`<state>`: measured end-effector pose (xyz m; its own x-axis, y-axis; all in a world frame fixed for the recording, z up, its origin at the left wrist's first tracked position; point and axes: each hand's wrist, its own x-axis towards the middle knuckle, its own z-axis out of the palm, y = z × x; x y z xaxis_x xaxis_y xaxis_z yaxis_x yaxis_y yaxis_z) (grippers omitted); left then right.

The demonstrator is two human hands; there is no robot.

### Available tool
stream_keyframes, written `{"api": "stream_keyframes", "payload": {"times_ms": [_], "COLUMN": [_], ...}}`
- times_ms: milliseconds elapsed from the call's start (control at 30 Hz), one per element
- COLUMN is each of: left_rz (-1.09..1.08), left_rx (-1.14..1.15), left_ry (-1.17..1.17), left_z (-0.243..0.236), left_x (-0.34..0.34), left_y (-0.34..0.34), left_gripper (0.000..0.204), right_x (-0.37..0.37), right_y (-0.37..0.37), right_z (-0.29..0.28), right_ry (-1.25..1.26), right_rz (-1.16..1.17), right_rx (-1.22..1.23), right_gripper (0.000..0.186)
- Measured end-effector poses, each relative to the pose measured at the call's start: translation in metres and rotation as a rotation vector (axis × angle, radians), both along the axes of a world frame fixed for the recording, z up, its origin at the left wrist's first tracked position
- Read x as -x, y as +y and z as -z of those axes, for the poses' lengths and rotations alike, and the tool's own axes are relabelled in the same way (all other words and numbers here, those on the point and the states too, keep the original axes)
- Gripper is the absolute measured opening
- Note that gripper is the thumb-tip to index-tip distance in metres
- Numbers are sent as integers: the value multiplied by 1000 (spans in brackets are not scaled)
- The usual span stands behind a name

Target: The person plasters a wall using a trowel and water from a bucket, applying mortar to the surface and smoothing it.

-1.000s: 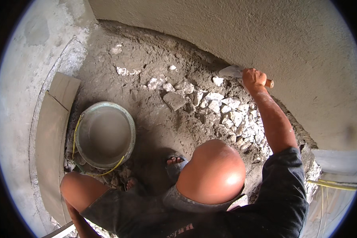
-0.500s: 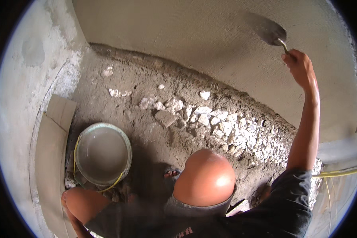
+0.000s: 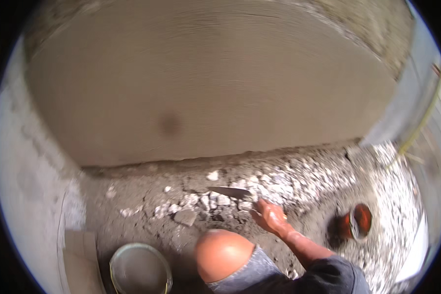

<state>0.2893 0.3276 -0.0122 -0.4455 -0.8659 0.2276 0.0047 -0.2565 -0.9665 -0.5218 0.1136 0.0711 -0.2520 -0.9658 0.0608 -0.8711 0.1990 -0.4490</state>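
My right hand is closed round the handle of a trowel. The trowel's grey blade points left, held low over the strip of white broken stones and seen nearly edge-on. Beyond it rises a wall coated with smooth, wet-looking grey mortar, with rough bare wall along its upper edge. Down at the left stands a round bucket filled with a grey mix. My left hand does not show in the picture.
A small orange-red bucket lies tilted on the rubble at the right. Tan boards lean by the left wall. A flat-faced stone lies ahead of my bent knee. At far right hangs a yellow hose.
My right hand has brought the trowel down from the mortar-coated wall to above the stones. The view has swung up and right, bringing in the orange-red bucket; my left hand has left the picture.
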Motion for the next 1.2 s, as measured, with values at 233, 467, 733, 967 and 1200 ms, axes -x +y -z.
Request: {"api": "stream_keyframes", "payload": {"times_ms": [233, 467, 733, 967, 1200], "left_rz": [65, 190, 460, 452, 366], "left_rx": [-82, -79, 51, 275, 145], "left_ry": [2082, 1968, 1825, 1951, 1862], "left_z": [-60, -124, -137, -197, -157], "left_x": [98, 129, 127, 99, 94], "left_y": [-98, -122, -133, -93, -59], "left_gripper": [26, 29, 29, 47, 39], "right_x": [29, -41, -23, -47, -27], "right_y": [16, -7, -22, -69, -115], "right_z": [76, -9, -23, -65, -133], "right_ry": [-7, -279, -88, 8, 317], "right_rz": [-5, -89, -100, -131, -264], "right_rx": [-390, 155, 4, 114, 531], "right_gripper": [31, 24, 34, 41, 35]}}
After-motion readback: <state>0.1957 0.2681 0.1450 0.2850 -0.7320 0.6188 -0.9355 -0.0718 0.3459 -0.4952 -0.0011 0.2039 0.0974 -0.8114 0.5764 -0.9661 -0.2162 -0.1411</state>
